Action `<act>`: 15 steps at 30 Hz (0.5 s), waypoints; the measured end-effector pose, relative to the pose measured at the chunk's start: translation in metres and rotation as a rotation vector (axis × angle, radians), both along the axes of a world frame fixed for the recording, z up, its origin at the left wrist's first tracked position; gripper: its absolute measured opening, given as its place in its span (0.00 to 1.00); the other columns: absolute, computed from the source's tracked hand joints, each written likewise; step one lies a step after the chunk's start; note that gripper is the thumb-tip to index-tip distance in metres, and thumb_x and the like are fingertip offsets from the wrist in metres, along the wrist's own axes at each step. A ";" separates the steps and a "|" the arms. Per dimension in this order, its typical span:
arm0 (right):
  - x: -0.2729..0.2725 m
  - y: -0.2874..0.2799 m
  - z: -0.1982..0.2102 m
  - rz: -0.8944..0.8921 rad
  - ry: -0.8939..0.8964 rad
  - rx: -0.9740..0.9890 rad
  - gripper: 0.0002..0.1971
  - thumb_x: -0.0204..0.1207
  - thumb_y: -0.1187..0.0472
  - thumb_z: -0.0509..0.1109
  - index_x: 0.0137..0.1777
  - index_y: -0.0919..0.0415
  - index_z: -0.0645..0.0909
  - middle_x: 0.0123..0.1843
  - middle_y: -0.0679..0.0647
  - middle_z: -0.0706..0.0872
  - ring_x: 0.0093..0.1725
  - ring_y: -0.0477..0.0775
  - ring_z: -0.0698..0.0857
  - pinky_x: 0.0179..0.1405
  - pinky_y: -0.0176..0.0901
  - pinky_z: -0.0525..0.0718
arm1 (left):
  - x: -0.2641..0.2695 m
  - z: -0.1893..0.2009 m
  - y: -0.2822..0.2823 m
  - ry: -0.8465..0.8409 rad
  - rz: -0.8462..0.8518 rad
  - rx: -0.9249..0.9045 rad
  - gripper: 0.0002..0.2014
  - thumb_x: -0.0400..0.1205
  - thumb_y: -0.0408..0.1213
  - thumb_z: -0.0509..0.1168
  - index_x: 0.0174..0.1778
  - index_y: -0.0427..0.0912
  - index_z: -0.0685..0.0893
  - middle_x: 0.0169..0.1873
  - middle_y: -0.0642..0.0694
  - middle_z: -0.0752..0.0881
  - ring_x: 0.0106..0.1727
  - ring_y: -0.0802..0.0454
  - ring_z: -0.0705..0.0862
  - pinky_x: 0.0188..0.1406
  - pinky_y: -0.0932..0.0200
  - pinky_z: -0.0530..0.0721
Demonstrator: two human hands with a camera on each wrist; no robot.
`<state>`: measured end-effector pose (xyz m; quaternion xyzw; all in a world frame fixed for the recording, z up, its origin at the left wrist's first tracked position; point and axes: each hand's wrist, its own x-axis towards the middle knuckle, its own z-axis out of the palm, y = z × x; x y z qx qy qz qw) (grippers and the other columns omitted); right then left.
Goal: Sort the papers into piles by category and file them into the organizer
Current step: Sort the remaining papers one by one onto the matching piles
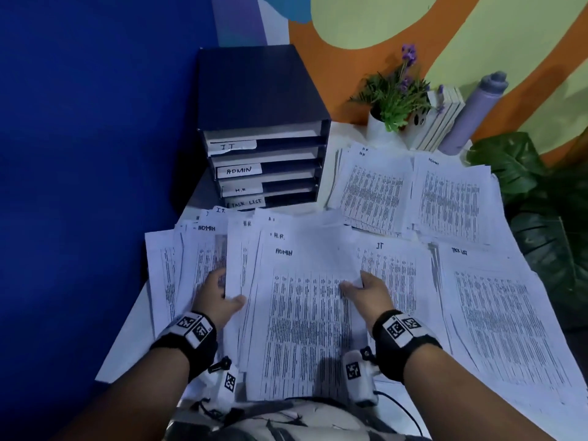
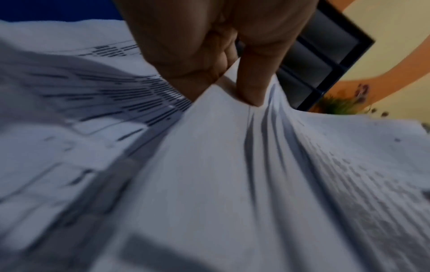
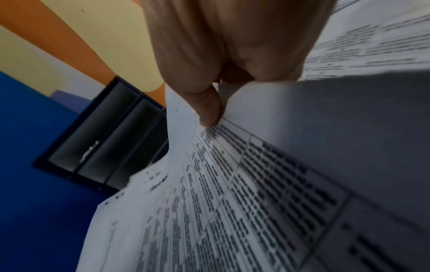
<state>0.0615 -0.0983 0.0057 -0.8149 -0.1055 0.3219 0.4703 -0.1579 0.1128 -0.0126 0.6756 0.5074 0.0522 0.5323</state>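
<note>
A fanned stack of printed sheets [image 1: 302, 313] lies in front of me, its top sheet marked ADMIN, with H.R. sheets showing behind it. My left hand [image 1: 222, 294] grips the stack's left edge, thumb on top; the left wrist view shows the left hand [image 2: 221, 82] pinching the stack [image 2: 232, 165]. My right hand [image 1: 359, 288] pinches the top sheet's right edge; in the right wrist view the right hand [image 3: 209, 110] has its thumb on the printed sheet [image 3: 232, 184]. The dark organizer [image 1: 261, 122] stands at the back left, shelves labelled IT, ADMIN, H.R., TASK LIST.
Sorted piles lie to the right: H.R. [image 1: 372, 186] and ADMIN [image 1: 451, 195] at the back, IT [image 1: 401, 272] and TASK LIST [image 1: 496, 307] nearer. More loose sheets [image 1: 191, 259] sit at the left. A potted plant [image 1: 394, 100], books [image 1: 442, 119] and a grey bottle [image 1: 474, 113] line the wall.
</note>
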 end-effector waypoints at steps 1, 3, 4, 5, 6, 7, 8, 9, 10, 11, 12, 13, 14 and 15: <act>-0.002 -0.003 -0.006 0.011 -0.023 -0.044 0.06 0.78 0.62 0.72 0.53 0.59 0.84 0.47 0.54 0.90 0.50 0.60 0.88 0.49 0.48 0.86 | -0.004 -0.004 -0.004 0.040 -0.010 0.049 0.39 0.75 0.32 0.75 0.79 0.49 0.63 0.72 0.42 0.76 0.70 0.42 0.77 0.70 0.43 0.77; -0.005 -0.007 -0.012 0.018 -0.041 -0.096 0.06 0.78 0.64 0.71 0.54 0.59 0.84 0.45 0.54 0.89 0.45 0.57 0.87 0.36 0.38 0.81 | -0.009 -0.009 -0.012 0.086 -0.031 0.134 0.43 0.74 0.29 0.74 0.82 0.51 0.59 0.75 0.42 0.72 0.73 0.43 0.74 0.74 0.47 0.73; -0.005 -0.008 -0.014 0.021 -0.036 -0.107 0.07 0.78 0.65 0.71 0.56 0.60 0.83 0.46 0.55 0.89 0.44 0.54 0.86 0.33 0.35 0.78 | -0.010 -0.009 -0.015 0.124 -0.041 0.189 0.44 0.74 0.29 0.74 0.83 0.52 0.58 0.76 0.42 0.70 0.74 0.43 0.72 0.75 0.49 0.71; -0.004 -0.008 -0.015 0.024 -0.031 -0.110 0.08 0.79 0.66 0.71 0.57 0.60 0.83 0.46 0.54 0.88 0.43 0.52 0.85 0.31 0.33 0.77 | -0.010 -0.008 -0.019 0.182 -0.045 0.269 0.43 0.74 0.30 0.74 0.82 0.52 0.60 0.76 0.42 0.68 0.74 0.43 0.71 0.75 0.51 0.70; -0.003 -0.009 -0.015 0.029 -0.027 -0.115 0.09 0.79 0.66 0.71 0.57 0.61 0.82 0.44 0.53 0.88 0.41 0.49 0.85 0.30 0.32 0.76 | -0.008 -0.006 -0.022 0.253 -0.052 0.372 0.40 0.75 0.31 0.73 0.81 0.51 0.64 0.75 0.43 0.66 0.73 0.43 0.70 0.74 0.53 0.69; -0.002 -0.009 -0.014 0.022 -0.020 -0.119 0.08 0.79 0.67 0.70 0.57 0.62 0.82 0.42 0.52 0.87 0.39 0.47 0.84 0.29 0.32 0.76 | -0.006 -0.007 -0.023 0.293 -0.071 0.458 0.35 0.76 0.32 0.72 0.79 0.50 0.68 0.74 0.43 0.66 0.72 0.43 0.70 0.73 0.54 0.70; -0.001 -0.009 -0.015 0.011 -0.006 -0.118 0.08 0.79 0.67 0.70 0.57 0.63 0.83 0.40 0.51 0.86 0.37 0.47 0.83 0.30 0.33 0.76 | -0.003 -0.006 -0.024 0.307 -0.106 0.480 0.30 0.78 0.33 0.69 0.77 0.48 0.72 0.73 0.43 0.67 0.72 0.43 0.70 0.72 0.53 0.70; 0.001 -0.009 -0.015 -0.008 0.011 -0.112 0.08 0.79 0.67 0.70 0.57 0.65 0.83 0.39 0.51 0.85 0.36 0.48 0.82 0.31 0.34 0.77 | 0.002 -0.005 -0.026 0.307 -0.139 0.449 0.27 0.79 0.35 0.67 0.76 0.46 0.73 0.72 0.42 0.69 0.71 0.42 0.71 0.72 0.51 0.72; 0.002 -0.009 -0.016 -0.027 0.026 -0.104 0.09 0.79 0.68 0.70 0.58 0.66 0.83 0.39 0.52 0.85 0.36 0.49 0.82 0.32 0.36 0.78 | 0.007 -0.007 -0.025 0.323 -0.166 0.375 0.26 0.81 0.38 0.65 0.77 0.45 0.72 0.72 0.40 0.71 0.71 0.41 0.73 0.71 0.49 0.74; 0.002 -0.009 -0.016 -0.045 0.037 -0.098 0.10 0.80 0.68 0.70 0.59 0.66 0.83 0.39 0.53 0.85 0.37 0.50 0.82 0.33 0.36 0.79 | 0.010 -0.008 -0.026 0.348 -0.176 0.290 0.27 0.82 0.42 0.64 0.78 0.44 0.70 0.72 0.38 0.72 0.71 0.40 0.74 0.71 0.46 0.75; 0.003 -0.009 -0.018 -0.055 0.043 -0.095 0.11 0.80 0.69 0.69 0.60 0.66 0.82 0.39 0.53 0.85 0.37 0.50 0.82 0.32 0.37 0.78 | 0.014 -0.007 -0.026 0.373 -0.171 0.215 0.29 0.82 0.45 0.63 0.79 0.43 0.67 0.73 0.37 0.72 0.71 0.39 0.74 0.70 0.44 0.75; 0.003 -0.009 -0.018 -0.059 0.046 -0.094 0.11 0.80 0.69 0.69 0.61 0.65 0.82 0.40 0.54 0.86 0.37 0.50 0.83 0.32 0.37 0.79 | 0.017 -0.008 -0.026 0.386 -0.164 0.169 0.31 0.81 0.47 0.64 0.80 0.42 0.65 0.74 0.37 0.72 0.73 0.39 0.73 0.71 0.44 0.75; 0.002 -0.009 -0.019 -0.058 0.048 -0.089 0.11 0.80 0.69 0.69 0.61 0.64 0.82 0.42 0.54 0.86 0.38 0.50 0.83 0.33 0.37 0.79 | 0.019 -0.009 -0.026 0.399 -0.160 0.138 0.33 0.81 0.48 0.65 0.81 0.41 0.64 0.75 0.37 0.71 0.74 0.39 0.73 0.72 0.45 0.74; 0.001 -0.008 -0.018 -0.057 0.051 -0.085 0.11 0.80 0.69 0.69 0.61 0.63 0.82 0.43 0.54 0.87 0.40 0.50 0.84 0.35 0.37 0.80 | 0.021 -0.011 -0.026 0.418 -0.167 0.125 0.35 0.81 0.48 0.66 0.81 0.39 0.63 0.75 0.38 0.72 0.74 0.40 0.73 0.71 0.48 0.74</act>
